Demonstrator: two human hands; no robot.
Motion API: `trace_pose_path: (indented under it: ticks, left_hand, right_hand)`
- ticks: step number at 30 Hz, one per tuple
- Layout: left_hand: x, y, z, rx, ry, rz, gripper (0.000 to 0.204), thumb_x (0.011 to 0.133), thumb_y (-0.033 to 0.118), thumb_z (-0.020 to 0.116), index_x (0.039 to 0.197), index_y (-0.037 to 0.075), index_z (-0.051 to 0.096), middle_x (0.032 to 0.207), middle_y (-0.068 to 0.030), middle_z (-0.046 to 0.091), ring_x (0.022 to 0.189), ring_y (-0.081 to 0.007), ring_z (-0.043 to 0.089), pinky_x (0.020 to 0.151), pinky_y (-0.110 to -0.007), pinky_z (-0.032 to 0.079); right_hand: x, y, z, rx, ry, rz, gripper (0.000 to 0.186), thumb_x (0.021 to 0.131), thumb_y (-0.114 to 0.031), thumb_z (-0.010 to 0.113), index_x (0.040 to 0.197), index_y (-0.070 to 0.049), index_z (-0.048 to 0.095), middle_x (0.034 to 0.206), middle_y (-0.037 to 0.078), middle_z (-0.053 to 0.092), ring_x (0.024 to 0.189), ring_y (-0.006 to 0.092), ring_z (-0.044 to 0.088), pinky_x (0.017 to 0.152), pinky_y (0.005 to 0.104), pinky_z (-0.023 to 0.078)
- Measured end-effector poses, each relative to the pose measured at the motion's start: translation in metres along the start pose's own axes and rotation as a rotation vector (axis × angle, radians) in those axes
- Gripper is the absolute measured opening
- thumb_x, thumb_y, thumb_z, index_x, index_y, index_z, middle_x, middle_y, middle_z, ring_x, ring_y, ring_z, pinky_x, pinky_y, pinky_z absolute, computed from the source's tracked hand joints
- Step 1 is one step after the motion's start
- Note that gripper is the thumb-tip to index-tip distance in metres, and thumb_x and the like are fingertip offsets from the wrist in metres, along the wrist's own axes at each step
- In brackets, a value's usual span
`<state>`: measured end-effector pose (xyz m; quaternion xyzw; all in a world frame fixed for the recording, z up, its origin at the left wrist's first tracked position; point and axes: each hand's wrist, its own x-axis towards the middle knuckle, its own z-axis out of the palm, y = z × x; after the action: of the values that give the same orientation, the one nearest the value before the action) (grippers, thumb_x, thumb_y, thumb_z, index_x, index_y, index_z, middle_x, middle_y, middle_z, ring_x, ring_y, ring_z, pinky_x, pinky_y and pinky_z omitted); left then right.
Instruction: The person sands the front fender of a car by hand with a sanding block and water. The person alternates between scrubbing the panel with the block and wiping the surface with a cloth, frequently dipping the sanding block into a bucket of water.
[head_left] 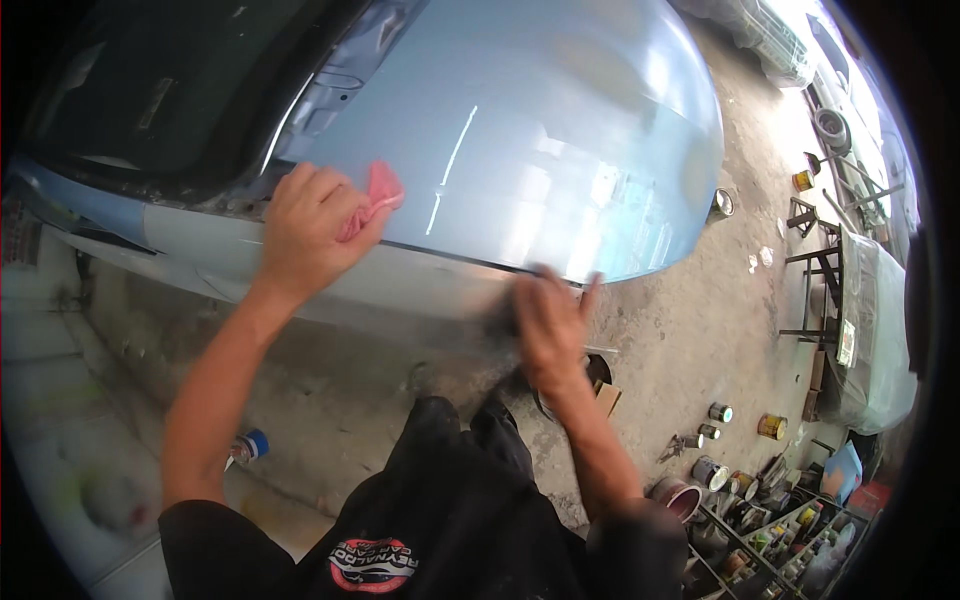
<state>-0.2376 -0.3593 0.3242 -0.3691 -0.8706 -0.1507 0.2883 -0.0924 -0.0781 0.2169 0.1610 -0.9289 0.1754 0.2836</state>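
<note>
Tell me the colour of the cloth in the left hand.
The cloth in the left hand is pink, seen best in the head view.

From far away, I see a smooth, shiny hood [540, 130]. Beside it, the grey panel [400, 275] looks dull, the pink cloth [381, 190] crumpled, and the floor [680, 340] rough.

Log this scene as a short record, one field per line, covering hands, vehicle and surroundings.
Left hand: gripping a pink cloth beside the hood's edge
Right hand: at the seam between hood and fender, farther right; whether it holds anything is unclear
Vehicle: light blue hood, pale grey fender
Floor: bare concrete, with scattered cans, including a yellowish can
Right side: plastic-covered object
</note>
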Motion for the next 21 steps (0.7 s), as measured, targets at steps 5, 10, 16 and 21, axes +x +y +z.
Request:
trace_pose_path:
  ticks: [5, 10, 16, 21]
  left_hand:
    - [-0.001, -0.005, 0.0, -0.016, 0.0, 0.008, 0.024, 0.079, 0.016, 0.089, 0.079, 0.011, 0.065, 0.084, -0.0021, 0.059, 0.08, -0.025, 0.055, 0.071, -0.04, 0.044]
    - [-0.003, -0.003, -0.005, -0.023, -0.001, -0.001, 0.023, 0.079, 0.016, 0.089, 0.08, 0.011, 0.066, 0.084, -0.0019, 0.059, 0.079, -0.0251, 0.055, 0.07, -0.04, 0.044]
    - [0.003, 0.0, 0.005, -0.05, 0.004, 0.039, 0.022, 0.079, 0.015, 0.088, 0.081, 0.009, 0.067, 0.084, -0.0037, 0.059, 0.079, -0.0263, 0.056, 0.07, -0.041, 0.045]
    - [-0.008, -0.01, -0.007, 0.014, -0.039, 0.013, 0.021, 0.08, 0.014, 0.088, 0.084, 0.008, 0.068, 0.086, -0.0046, 0.061, 0.081, -0.0275, 0.056, 0.072, -0.041, 0.045]
  right_hand:
    - [0.052, -0.07, 0.027, 0.006, -0.093, -0.004, 0.042, 0.09, -0.006, 0.063, 0.131, 0.002, 0.067, 0.131, 0.02, 0.061, 0.14, 0.0387, 0.057, 0.124, 0.0816, 0.009]
    - [-0.021, 0.025, -0.018, -0.184, -0.003, 0.122, 0.042, 0.087, -0.002, 0.07, 0.129, 0.002, 0.069, 0.123, 0.016, 0.068, 0.132, 0.038, 0.065, 0.128, 0.0738, 0.005]
    - [0.044, -0.059, 0.032, -0.059, 0.015, 0.024, 0.034, 0.089, -0.006, 0.066, 0.121, 0.005, 0.07, 0.127, 0.017, 0.064, 0.138, 0.039, 0.06, 0.123, 0.0784, 0.015]
    - [-0.015, 0.005, 0.004, -0.141, 0.022, 0.093, 0.036, 0.086, -0.001, 0.067, 0.122, 0.004, 0.069, 0.125, 0.017, 0.063, 0.136, 0.0392, 0.061, 0.121, 0.0779, 0.026]
